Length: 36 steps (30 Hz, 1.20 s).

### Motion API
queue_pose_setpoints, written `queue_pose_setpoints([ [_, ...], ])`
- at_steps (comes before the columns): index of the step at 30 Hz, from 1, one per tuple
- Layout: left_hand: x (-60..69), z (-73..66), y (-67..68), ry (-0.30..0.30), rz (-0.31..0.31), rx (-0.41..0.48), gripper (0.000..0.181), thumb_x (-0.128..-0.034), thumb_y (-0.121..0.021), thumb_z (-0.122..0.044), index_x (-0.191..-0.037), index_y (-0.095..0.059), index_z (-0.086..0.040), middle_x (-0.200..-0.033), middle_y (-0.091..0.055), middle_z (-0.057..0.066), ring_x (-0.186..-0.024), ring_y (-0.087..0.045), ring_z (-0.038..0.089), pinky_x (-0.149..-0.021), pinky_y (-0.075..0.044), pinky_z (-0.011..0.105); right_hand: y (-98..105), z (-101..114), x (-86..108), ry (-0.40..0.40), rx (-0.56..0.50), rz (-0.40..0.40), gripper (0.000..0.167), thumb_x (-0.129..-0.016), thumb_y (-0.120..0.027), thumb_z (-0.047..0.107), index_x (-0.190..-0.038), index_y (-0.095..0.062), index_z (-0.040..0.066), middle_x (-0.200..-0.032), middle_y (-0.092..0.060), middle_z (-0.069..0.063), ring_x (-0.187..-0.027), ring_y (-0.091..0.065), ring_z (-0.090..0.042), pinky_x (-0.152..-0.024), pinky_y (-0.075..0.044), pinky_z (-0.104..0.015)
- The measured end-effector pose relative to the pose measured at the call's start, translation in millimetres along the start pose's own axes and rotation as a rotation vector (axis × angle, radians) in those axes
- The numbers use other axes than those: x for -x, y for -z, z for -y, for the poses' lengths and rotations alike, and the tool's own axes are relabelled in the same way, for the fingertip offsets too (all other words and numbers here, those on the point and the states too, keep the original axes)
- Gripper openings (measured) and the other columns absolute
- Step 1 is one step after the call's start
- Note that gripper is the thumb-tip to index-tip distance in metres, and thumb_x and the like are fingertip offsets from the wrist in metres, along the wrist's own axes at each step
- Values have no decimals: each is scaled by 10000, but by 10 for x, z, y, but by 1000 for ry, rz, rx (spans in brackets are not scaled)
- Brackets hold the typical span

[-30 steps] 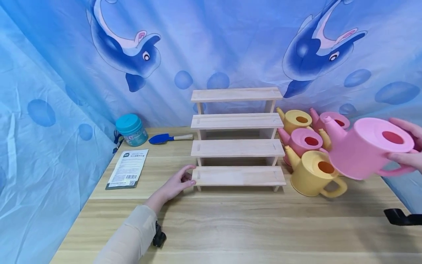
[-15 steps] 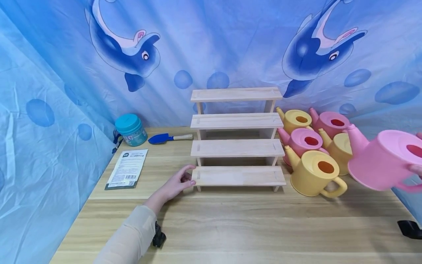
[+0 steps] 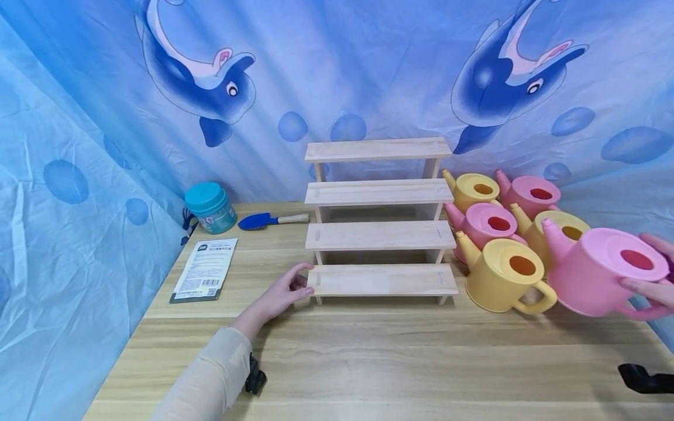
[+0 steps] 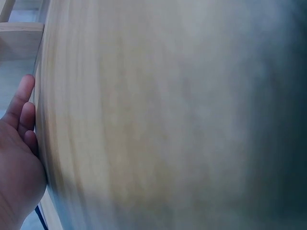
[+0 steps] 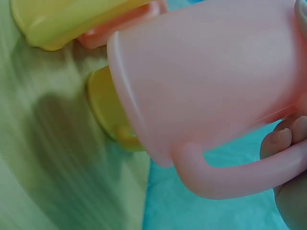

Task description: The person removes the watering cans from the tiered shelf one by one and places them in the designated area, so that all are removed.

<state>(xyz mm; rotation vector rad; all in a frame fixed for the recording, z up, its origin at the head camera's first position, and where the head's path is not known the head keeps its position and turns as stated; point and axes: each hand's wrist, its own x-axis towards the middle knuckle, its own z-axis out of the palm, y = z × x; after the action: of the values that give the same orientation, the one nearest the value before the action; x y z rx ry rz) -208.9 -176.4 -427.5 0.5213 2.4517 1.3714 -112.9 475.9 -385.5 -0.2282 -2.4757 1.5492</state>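
Observation:
My right hand point(image 3: 655, 269), at the right edge of the head view, grips a pink watering can point(image 3: 600, 275) by its handle side. In the right wrist view the can's base hangs above the table, and fingers point(image 5: 280, 139) show by the handle. My left hand point(image 3: 284, 287) holds the left end of the lowest step of a wooden stepped shelf point(image 3: 381, 280). Beside the shelf stand a front yellow watering can point(image 3: 495, 289), a second pink can point(image 3: 476, 231), and several more yellow and pink ones behind. The held can partly covers a yellow can point(image 3: 542, 234).
At the back left are a turquoise-lidded jar point(image 3: 210, 207), a blue trowel point(image 3: 258, 221) with a pale handle, and a white printed packet point(image 3: 205, 269). A blue dolphin-print curtain point(image 3: 379, 70) hangs behind and beside the wooden table point(image 3: 342, 362).
The pink watering can in my right hand moved right and lower, then slightly back left and lower. My left hand keeps its place at the shelf.

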Motion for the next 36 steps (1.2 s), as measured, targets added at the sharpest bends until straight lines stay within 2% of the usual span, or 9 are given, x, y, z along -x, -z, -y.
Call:
queue_pose_setpoints([
  [4, -1, -3, -3, -1, -3, 4, 542, -899, -633, -206, -1374, -393, -101, -1028, -544, 142, -892, -483, 255, -763, -394, 348, -128, -73, 51, 60, 161, -45, 901, -873, -656, 96, -1499, -51, 322, -1269, -306, 216, -851, -352, 114, -396, -491, -353],
  [7, 3, -8, -1, 0, -3, 2, 540, -898, -632, -206, -1372, -394, -99, -1028, -544, 136, -893, -484, 249, -767, -393, 346, -202, -134, 89, 69, 168, -81, 887, -875, -652, 90, -1505, -62, 290, -1338, -269, 175, -980, -297, 107, -463, -501, -234],
  [9, 5, -14, 3, 5, -1, 1, 539, -899, -631, -208, -1372, -395, -101, -1029, -542, 135, -892, -482, 250, -766, -393, 346, -243, -161, 120, 72, 143, -89, 883, -869, -656, 73, -1507, -80, 275, -1338, -273, 172, -987, -295, 117, -461, -492, -208],
  [11, 2, -8, 7, 9, 0, -5, 542, -900, -630, -212, -1374, -393, -100, -1033, -542, 132, -899, -481, 248, -770, -392, 344, -273, -189, 131, 80, 44, -70, 893, -849, -660, 11, -1508, -106, 251, -1285, -308, 183, -977, -344, 132, -446, -497, -233],
  [12, 0, -5, 9, 5, -1, -5, 541, -901, -629, -210, -1374, -392, -94, -1035, -542, 132, -902, -480, 246, -771, -391, 344, -288, -195, 136, 87, -18, -54, 904, -837, -657, -29, -1510, -112, 231, -1251, -326, 183, -953, -376, 139, -432, -499, -264],
  [15, -44, 91, 2, -5, -4, -6, 546, -903, -629, -210, -1379, -387, -95, -1040, -541, 133, -914, -478, 252, -780, -389, 354, -339, -212, 157, 88, -53, -21, 933, -830, -646, -66, -1512, -80, 223, -1278, -319, 163, -939, -390, 142, -391, -487, -344],
  [21, -127, 347, -36, -9, -18, -11, 551, -901, -636, -243, -1386, -385, -166, -1045, -539, 110, -912, -473, 235, -781, -384, 357, -417, -295, 190, 114, 54, -39, 948, -830, -655, -49, -1513, -49, 201, -1384, -246, 126, -1088, -309, 108, -479, -503, -215],
  [30, -129, 367, -44, -14, -22, -25, 552, -883, -647, -329, -1364, -401, -218, -1041, -547, 80, -906, -484, 217, -774, -399, 344, -452, -367, 203, 124, 90, -52, 880, -844, -663, 3, -1509, -122, 203, -1309, -305, 182, -1029, -318, 107, -709, -378, -12],
  [36, -130, 371, -39, -1, -25, -17, 547, -879, -652, -333, -1358, -408, -227, -1032, -545, 71, -899, -483, 218, -775, -400, 352, -478, -375, 171, 66, 167, -32, 887, -869, -671, 122, -1511, -69, 237, -1371, -279, 88, -1045, -266, 62, -701, -356, -4],
])
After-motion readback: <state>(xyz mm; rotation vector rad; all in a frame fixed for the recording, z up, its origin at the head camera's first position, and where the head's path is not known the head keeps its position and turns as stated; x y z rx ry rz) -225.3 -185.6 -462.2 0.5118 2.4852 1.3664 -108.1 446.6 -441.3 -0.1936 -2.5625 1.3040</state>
